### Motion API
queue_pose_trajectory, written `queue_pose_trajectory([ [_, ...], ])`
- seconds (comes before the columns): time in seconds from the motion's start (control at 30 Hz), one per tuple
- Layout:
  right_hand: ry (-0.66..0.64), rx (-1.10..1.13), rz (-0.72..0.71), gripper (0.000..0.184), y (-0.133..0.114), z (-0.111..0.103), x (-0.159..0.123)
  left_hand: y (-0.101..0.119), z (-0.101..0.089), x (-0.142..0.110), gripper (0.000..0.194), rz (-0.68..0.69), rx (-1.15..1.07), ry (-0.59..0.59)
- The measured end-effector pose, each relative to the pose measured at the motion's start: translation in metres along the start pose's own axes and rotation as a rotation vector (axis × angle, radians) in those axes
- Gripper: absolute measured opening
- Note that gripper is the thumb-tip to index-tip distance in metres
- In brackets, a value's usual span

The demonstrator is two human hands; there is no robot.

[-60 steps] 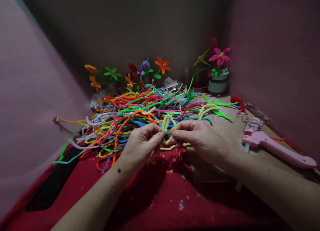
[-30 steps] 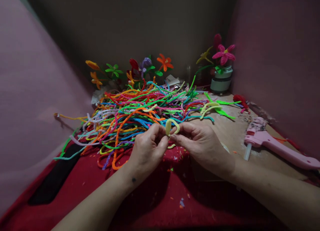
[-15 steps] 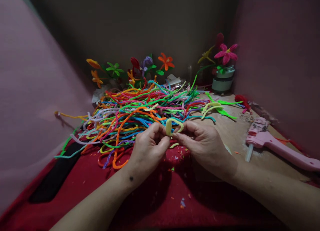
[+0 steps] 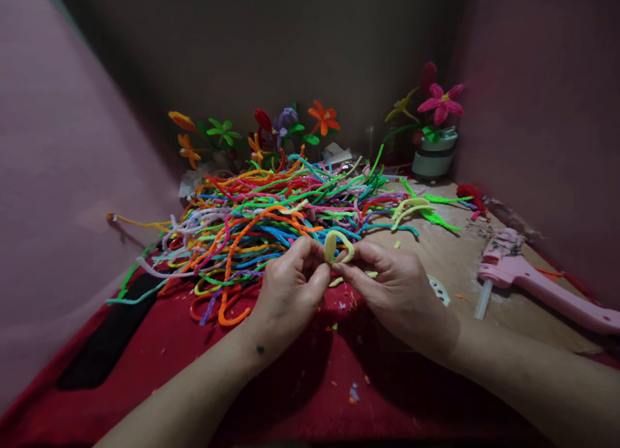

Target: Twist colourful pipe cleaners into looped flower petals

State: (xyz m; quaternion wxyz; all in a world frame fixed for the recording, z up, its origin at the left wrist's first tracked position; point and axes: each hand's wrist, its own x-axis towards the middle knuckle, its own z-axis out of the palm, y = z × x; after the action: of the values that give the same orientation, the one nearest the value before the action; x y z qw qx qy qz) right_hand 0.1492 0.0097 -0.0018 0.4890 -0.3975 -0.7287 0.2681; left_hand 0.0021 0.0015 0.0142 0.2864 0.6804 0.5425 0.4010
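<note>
A pale yellow pipe cleaner, bent into a loop, stands up between my two hands. My left hand pinches its lower left end with thumb and forefinger. From the other side, my right hand grips the lower right part of the loop between thumb and fingers. The ends are hidden by the fingertips. Just beyond the hands lies a big tangled heap of coloured pipe cleaners. Short pale yellow pieces show on the table close to the fingers.
A pink hot glue gun with a glue stick rests on the brown board at right. Behind the heap stand pipe cleaner flowers and a pale green pot. A black strip lies left on the red cloth.
My right hand has shifted slightly, and a round white piece with holes now shows more fully beside its wrist. The yellow loop has turned and narrowed a little; both hands still hold it.
</note>
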Motion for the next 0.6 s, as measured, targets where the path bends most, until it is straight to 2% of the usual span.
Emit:
queue_pose_trajectory([
  [0.1,0.028,-0.03,-0.002,0.015,-0.0003,-0.0008,0.0005,-0.002,-0.0003,-0.0012,0.003,0.032,0.041,0.005],
  [0.27,-0.002,-0.116,-0.201,0.014,-0.0013,-0.0009,-0.0024,-0.0051,0.0,-0.0024,0.005,0.082,0.125,0.021],
  [0.43,0.019,-0.011,-0.011,0.012,0.0025,0.0008,0.0006,-0.0053,0.0018,-0.0018,0.005,0.049,0.048,-0.013],
  [0.6,-0.024,0.151,0.116,0.013,0.0034,-0.0008,0.005,0.0033,0.0,-0.0025,0.002,-0.008,-0.077,-0.056],
])
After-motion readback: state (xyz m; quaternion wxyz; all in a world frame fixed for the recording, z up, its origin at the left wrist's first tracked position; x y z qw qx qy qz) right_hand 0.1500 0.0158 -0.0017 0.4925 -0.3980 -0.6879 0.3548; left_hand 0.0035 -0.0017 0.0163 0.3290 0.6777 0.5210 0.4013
